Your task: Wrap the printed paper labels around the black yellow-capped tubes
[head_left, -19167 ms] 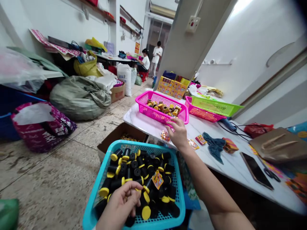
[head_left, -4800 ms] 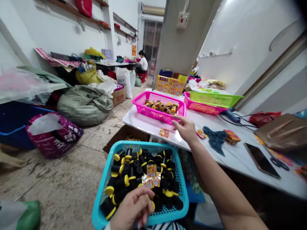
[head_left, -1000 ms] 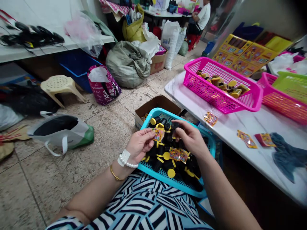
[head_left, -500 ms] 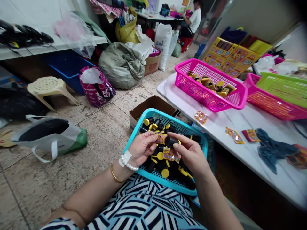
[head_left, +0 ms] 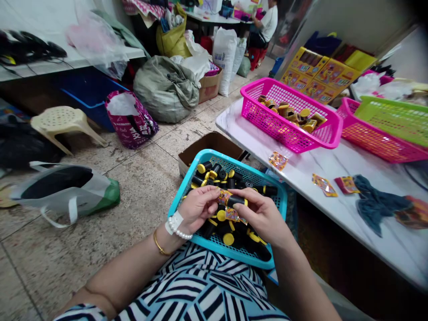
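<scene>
Over the blue basket on my lap, both hands meet. My left hand pinches a small printed sticker in yellow and orange between thumb and fingertips. A short black canister with a yellow cap lies sideways in my right hand, its near end against the sticker. Below the hands are more printed stickers, partly hidden. Several black canisters with yellow caps, such as the one with a round cap, fill the basket in a loose heap.
To my right a white table bears a pink basket of labelled canisters, loose stickers and a dark blue cloth. A cardboard box stands beyond my basket. Bags and a stool are on the floor; a person sits far off.
The canister in my right hand has come closer to the sticker in my left and turned a little. The whole view has shifted slightly.
</scene>
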The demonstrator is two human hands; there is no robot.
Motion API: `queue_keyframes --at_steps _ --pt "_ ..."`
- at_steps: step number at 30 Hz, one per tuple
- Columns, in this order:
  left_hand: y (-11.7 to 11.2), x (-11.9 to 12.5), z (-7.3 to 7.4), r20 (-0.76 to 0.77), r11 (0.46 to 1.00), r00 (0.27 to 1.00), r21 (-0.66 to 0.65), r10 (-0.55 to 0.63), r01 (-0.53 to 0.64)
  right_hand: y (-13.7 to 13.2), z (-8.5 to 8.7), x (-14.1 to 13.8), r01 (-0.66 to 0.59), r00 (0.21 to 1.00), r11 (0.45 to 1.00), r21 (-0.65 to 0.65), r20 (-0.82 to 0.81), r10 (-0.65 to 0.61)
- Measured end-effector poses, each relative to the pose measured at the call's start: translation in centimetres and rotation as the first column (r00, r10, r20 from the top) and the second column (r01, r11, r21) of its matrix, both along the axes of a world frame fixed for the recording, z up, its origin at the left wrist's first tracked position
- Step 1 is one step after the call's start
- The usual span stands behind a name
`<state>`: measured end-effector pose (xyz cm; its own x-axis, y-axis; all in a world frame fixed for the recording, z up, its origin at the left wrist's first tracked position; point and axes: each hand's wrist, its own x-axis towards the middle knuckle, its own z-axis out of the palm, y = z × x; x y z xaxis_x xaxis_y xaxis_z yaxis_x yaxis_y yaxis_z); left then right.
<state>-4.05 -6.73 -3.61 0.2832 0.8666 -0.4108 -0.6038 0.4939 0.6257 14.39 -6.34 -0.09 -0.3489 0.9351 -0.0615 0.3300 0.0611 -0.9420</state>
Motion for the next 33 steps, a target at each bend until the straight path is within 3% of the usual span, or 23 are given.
queue_keyframes --at_steps 3,7,11,14,18,20,27,30,33 --pt "0.0 0.0 -0.2 -0.032 1.0 0.999 0.016 -0.003 0.003 -0.2 0.1 0.0 -0.002 0.993 0.991 0.131 0.12 -0.014" --pt "-0.5 0.0 -0.2 -0.118 0.999 0.993 0.046 -0.002 0.008 -0.5 -0.3 -0.2 0.094 0.978 0.954 0.285 0.154 -0.143" --pt "-1.3 -0.1 0.2 -0.282 0.983 0.955 0.176 0.095 -0.046 -0.9 -1.2 -0.1 0.206 0.974 0.934 0.291 0.029 -0.224" --pt "-1.2 -0.4 0.4 -0.346 0.96 0.927 0.274 0.144 -0.047 -1.2 -1.5 0.2 0.196 0.98 0.952 0.235 -0.077 -0.183" --pt "-0.4 -0.9 0.7 -0.366 0.943 0.925 0.26 -0.102 0.207 -1.7 -1.2 0.5 0.073 0.997 0.959 0.272 -0.049 -0.062" --pt "0.0 -1.0 1.0 -0.387 0.93 0.906 0.241 -0.171 0.278 -1.9 -0.9 0.8 0.028 0.999 0.949 0.315 0.009 -0.032" --pt "1.6 0.8 1.3 -0.352 0.924 0.919 0.264 -0.175 0.277 -2.0 -1.3 1.7 0.154 0.982 0.885 0.44 0.032 -0.187" --pt "1.9 1.5 1.1 -0.276 0.922 0.938 0.263 -0.211 0.285 -2.2 -1.9 2.1 0.231 0.972 0.89 0.392 -0.057 -0.228" --pt "1.6 1.6 1.0 -0.312 0.926 0.923 0.224 -0.226 0.303 -2.6 -2.2 2.4 0.187 0.981 0.902 0.39 -0.03 -0.191"
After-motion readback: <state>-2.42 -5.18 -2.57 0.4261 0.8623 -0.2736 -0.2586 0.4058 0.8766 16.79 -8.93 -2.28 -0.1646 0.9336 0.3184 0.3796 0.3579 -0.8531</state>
